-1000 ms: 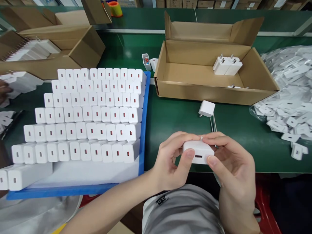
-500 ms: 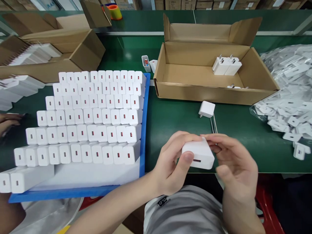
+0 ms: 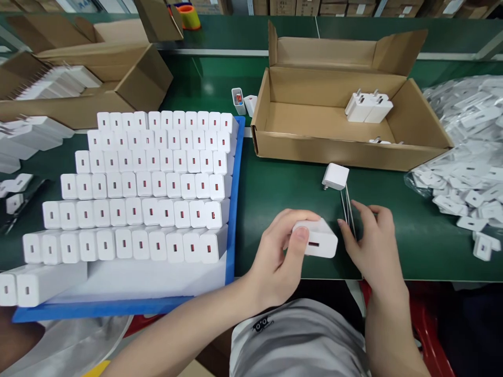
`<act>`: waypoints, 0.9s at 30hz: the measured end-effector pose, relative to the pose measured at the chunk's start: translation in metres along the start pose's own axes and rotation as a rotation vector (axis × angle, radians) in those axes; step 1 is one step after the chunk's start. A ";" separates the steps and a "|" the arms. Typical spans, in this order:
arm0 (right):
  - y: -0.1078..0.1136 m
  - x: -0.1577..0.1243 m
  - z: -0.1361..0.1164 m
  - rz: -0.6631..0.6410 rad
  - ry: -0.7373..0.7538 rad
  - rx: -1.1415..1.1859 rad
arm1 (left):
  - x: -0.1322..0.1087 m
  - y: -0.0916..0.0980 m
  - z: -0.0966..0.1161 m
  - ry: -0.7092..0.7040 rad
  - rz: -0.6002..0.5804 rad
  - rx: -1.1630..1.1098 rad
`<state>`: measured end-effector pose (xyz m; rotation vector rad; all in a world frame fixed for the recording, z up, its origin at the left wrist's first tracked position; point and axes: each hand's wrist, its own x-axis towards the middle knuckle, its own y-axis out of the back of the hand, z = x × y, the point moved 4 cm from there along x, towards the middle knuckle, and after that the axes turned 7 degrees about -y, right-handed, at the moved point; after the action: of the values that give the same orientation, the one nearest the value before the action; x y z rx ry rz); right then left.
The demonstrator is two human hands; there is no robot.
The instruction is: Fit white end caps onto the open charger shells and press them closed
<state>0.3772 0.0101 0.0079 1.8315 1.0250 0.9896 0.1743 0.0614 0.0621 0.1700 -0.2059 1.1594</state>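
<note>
The left hand (image 3: 281,256) pinches a white USB charger (image 3: 316,240) by its flat sides just above the green worktop (image 3: 275,188), a light, rigid, smooth block probably best held so, while the right hand (image 3: 371,241), fingers loosely spread, touches thin tweezers (image 3: 348,207)
</note>
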 end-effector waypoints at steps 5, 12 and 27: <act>-0.004 -0.001 0.007 -0.144 -0.024 -0.069 | -0.003 -0.001 -0.006 0.171 0.033 -0.121; 0.020 0.002 0.011 -0.227 -0.055 0.666 | -0.001 0.000 0.001 -0.004 0.023 -0.039; 0.045 -0.004 -0.011 0.109 -0.074 1.233 | -0.003 0.001 0.000 -0.164 -0.005 0.062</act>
<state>0.3780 -0.0062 0.0513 2.8667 1.6938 0.2670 0.1721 0.0595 0.0619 0.3206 -0.3137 1.1481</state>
